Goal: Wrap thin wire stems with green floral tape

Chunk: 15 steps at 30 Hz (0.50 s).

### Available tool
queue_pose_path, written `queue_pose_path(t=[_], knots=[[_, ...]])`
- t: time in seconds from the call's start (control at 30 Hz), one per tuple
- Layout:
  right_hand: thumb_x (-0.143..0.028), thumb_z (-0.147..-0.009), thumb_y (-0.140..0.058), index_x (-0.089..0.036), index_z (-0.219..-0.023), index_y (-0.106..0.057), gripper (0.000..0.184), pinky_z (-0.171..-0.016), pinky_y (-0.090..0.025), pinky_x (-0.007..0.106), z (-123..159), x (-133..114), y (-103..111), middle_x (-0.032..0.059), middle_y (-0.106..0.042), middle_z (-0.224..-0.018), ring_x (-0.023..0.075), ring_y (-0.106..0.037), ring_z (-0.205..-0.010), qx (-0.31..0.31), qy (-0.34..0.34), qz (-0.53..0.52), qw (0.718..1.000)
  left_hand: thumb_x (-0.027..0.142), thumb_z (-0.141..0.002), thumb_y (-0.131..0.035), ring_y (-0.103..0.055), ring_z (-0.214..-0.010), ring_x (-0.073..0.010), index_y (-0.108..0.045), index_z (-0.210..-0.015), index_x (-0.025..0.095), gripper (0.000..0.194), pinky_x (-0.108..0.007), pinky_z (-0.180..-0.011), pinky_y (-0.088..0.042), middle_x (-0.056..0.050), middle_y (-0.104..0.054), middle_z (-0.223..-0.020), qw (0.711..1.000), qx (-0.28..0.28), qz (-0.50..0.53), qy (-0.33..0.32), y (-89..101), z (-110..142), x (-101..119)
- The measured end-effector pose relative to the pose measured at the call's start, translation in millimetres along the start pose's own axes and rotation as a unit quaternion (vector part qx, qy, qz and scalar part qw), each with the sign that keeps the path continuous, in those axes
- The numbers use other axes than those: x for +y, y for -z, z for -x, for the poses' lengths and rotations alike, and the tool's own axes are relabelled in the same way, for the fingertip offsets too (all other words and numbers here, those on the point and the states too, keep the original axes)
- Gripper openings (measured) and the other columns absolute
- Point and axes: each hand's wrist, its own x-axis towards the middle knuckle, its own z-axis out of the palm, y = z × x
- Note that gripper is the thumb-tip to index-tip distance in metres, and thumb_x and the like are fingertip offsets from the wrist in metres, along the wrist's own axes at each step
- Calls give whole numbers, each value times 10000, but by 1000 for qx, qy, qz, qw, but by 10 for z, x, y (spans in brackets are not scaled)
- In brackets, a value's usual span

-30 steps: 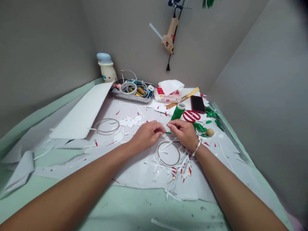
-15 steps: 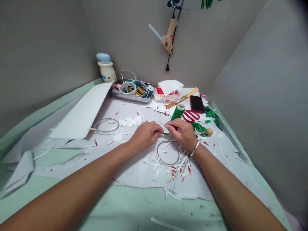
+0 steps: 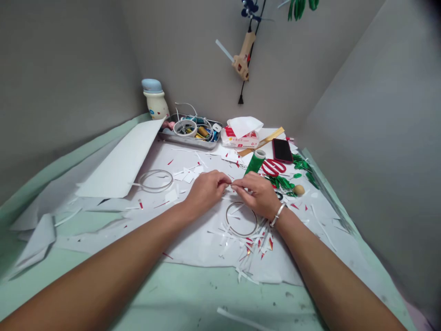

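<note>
My left hand (image 3: pixel 208 189) and my right hand (image 3: pixel 257 194) meet over the paper, fingertips pinched and almost touching. A thin green piece showed at the left fingertips half a second ago; the fingers now hide it. What my right fingers pinch is too small to make out. Just behind my right hand stands a spool of green thread (image 3: pixel 255 162), leaning slightly. Below the hands lies a thin ring (image 3: pixel 227 225), with white paper strips (image 3: pixel 257 243) beside it. Red-handled scissors (image 3: pixel 274 167) and shiny green leaf-like pieces (image 3: pixel 282 183) lie right of the spool.
A metal tray (image 3: pixel 193 141) of threads and a tape roll stands at the back, near a tissue pack (image 3: pixel 240 138) and a phone (image 3: pixel 282 151). A white sheet (image 3: pixel 120 161) and coiled clear tubing (image 3: pixel 155 180) lie left. A glue gun (image 3: pixel 244 57) hangs on the wall.
My hands have come closer together, the right fingertips moving down and left to meet the left ones. The green piece has gone out of sight. The view has shifted slightly.
</note>
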Motion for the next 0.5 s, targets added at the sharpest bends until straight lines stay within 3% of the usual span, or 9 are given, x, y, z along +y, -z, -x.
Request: queue_pose_path(t=[0.13, 0.27, 0.4, 0.5], knots=[[-252, -872, -548, -190, -826, -697, 168, -682, -420, 281, 15, 126, -1, 35, -654, -725, 153, -543, -693, 54, -72, -28, 996, 118, -784, -527, -609, -776, -148, -685, -815, 213, 187, -326, -832, -443, -5, -683, -819, 997, -52, 2, -53, -12, 14, 64], [-248, -867, -550, -192, -830, -701, 165, -663, -432, 262, 52, 243, -44, 27, -675, -762, 142, -578, -691, 28, -125, -72, 989, 167, -796, -535, -614, -828, -143, -661, -868, 202, 149, -284, -797, -468, -11, -681, -890, 995, -32, 98, -17, 6, 11, 94], [-204, -843, -564, -203, -837, -704, 140, -694, -436, 258, 46, 135, -47, 23, -689, -770, 141, -580, -723, -54, -65, -62, 994, 239, -819, -520, -608, -837, -150, -649, -892, 193, 155, -278, -779, -477, -21, -677, -905, 993, 28, 105, 42, 20, -2, 31], [-231, -854, -559, -203, -854, -698, 142, -705, -433, 274, 18, 17, -15, 31, -671, -741, 146, -554, -700, -34, -19, -36, 999, 197, -800, -518, -597, -811, -159, -658, -871, 190, 157, -293, -758, -468, -27, -667, -884, 998, 15, 44, 35, 8, 3, -4]])
